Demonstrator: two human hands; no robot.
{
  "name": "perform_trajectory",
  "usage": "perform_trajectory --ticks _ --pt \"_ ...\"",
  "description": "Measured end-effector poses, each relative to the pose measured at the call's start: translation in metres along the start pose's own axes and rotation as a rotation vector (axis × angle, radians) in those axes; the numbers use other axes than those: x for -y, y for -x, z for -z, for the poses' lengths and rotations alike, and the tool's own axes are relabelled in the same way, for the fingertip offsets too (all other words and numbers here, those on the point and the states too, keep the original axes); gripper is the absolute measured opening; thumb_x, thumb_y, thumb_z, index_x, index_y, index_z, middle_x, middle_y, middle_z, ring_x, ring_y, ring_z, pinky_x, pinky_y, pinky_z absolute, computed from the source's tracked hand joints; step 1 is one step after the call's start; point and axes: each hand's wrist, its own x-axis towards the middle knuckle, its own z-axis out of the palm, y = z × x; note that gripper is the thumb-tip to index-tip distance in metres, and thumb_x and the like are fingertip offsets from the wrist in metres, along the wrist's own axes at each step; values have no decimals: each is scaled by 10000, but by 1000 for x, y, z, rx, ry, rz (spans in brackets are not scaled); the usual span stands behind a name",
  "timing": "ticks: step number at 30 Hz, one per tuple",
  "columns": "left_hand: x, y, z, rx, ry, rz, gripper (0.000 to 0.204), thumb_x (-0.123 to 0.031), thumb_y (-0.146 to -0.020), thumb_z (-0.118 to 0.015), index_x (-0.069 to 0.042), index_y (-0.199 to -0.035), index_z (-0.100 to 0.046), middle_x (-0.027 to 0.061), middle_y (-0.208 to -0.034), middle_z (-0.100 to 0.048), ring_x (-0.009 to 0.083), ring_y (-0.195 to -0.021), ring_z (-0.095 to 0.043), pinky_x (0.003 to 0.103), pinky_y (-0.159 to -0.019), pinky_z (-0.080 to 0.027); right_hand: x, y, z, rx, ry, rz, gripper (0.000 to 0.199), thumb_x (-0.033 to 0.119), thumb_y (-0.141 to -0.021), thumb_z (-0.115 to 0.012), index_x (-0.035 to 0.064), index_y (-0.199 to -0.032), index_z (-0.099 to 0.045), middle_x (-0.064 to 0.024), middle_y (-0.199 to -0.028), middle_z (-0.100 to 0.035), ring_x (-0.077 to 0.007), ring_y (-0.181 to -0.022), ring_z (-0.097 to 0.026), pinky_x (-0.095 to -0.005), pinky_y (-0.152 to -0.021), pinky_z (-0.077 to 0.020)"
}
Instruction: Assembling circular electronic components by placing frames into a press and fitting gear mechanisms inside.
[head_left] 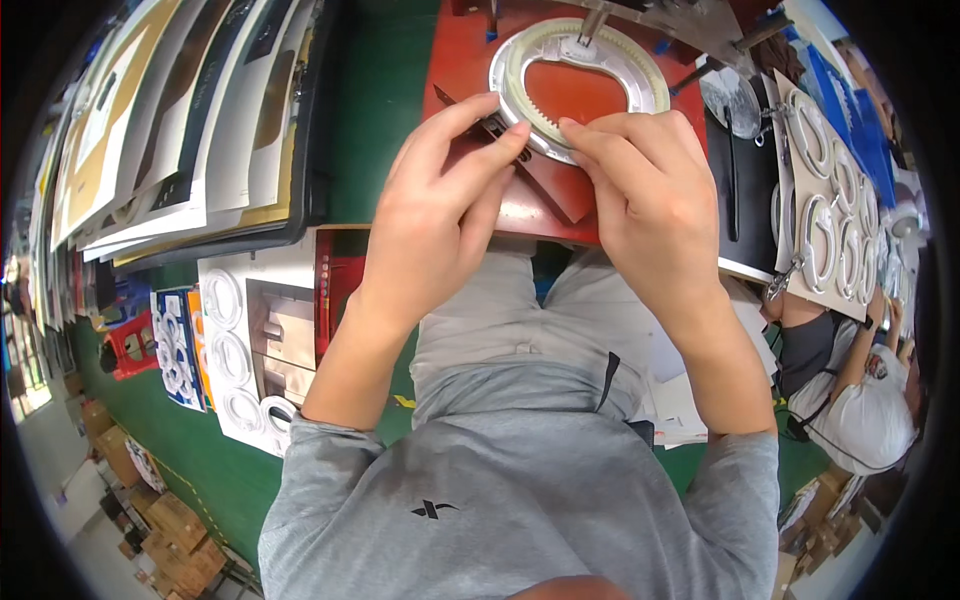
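On my left, stacked printed boards (180, 120) lean. My left hand (440, 210) pinches a small dark tool (497, 127), fingers closed, against the white ring (580, 70) on the red worktop (460, 60); my right hand (640, 190) grips the ring's near rim.

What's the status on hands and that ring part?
Left hand and right hand both pinch the white ring at its near edge. Ring lies on the red board. Nothing in the way.
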Motion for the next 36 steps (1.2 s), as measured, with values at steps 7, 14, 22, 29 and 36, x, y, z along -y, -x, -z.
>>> perform_trajectory --ticks 7,14,22,29,36 --pt "-1 -9 2 -70 -6 30 244 14 -899 -735 -14 -1140 -757 147 -1218 -753 280 -1078 -725 351 -946 -568 7 0 -4 -20 40 -55 222 -33 -818 -763 44 -1024 -788 -66 -930 -717 -265 -834 -621 -357 -722 -515" --pt "2 -23 -11 -236 69 110 105 0 -876 -755 -7 -979 -734 118 -981 -757 290 -896 -717 359 -801 -570 6 -2 -6 -14 22 -50 210 -26 -824 -758 52 -1015 -795 -64 -922 -719 -263 -820 -618 -362 -716 -515" --pt "14 -47 -22 -205 -9 174 160 -155 -874 -794 -37 -976 -760 132 -1000 -735 258 -800 -687 359 -734 -558 9 -4 -3 29 60 -75 219 -19 -822 -748 59 -1018 -804 -48 -907 -710 -259 -813 -609 -362 -721 -518" --pt "12 -48 -28 -261 287 290 166 -59 -889 -730 -62 -1041 -794 140 -1050 -771 226 -846 -749 307 -772 -592 7 -2 0 78 83 -13 319 -27 -793 -726 69 -1088 -799 -60 -962 -702 -254 -859 -622 -362 -759 -516" --pt "39 -59 -37 -252 569 77 154 30 -947 -668 29 -1080 -745 176 -1185 -745 204 -1087 -723 294 -912 -546 3 -3 4 142 64 -4 334 -11 -825 -731 72 -1144 -786 -66 -1043 -717 -263 -921 -645 -373 -819 -510"
